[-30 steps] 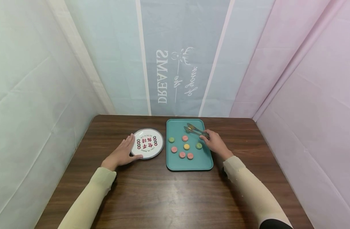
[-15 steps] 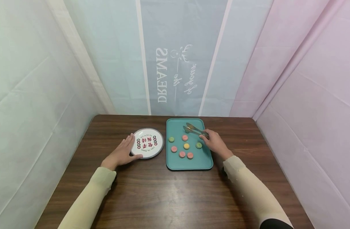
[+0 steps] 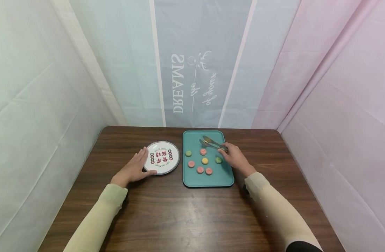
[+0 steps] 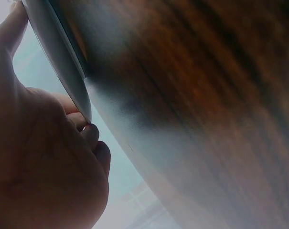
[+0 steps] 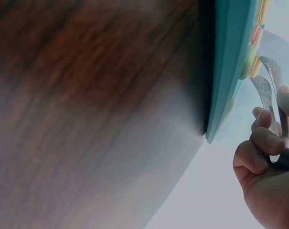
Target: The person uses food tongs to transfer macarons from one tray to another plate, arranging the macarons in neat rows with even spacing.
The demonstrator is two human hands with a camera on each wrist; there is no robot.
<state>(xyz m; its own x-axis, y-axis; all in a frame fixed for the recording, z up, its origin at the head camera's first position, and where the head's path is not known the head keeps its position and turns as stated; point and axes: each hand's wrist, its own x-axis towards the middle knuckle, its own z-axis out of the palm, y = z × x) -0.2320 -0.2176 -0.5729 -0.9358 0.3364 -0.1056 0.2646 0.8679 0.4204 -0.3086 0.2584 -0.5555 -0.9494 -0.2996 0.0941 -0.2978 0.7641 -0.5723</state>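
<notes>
My left hand (image 3: 134, 168) rests along the near left rim of a white plate (image 3: 167, 168) with red lettering, its fingers straight and the thumb spread. In the left wrist view the fingertips touch the edge of the plate (image 4: 63, 57). My right hand (image 3: 238, 159) holds metal tongs (image 3: 215, 144) over the teal tray (image 3: 192, 180). The tong tips stand apart around a yellow macaron (image 3: 205, 141), partly hidden, at the far part of the tray. From the right wrist view, fingers and thumb of the right hand (image 5: 268, 176) grip the tongs' arms.
Several other macarons lie on the tray: pink ones (image 3: 191, 164), green ones (image 3: 218, 160) and a yellow one in the middle. Tray and plate stand side by side with a narrow gap on the brown wooden table (image 3: 186, 217). Curtains (image 3: 205, 63) hang behind and on both sides.
My right hand and the tongs have shifted slightly left, the tips moving a little along the far part of the tray. The left hand and plate stay as they were.
</notes>
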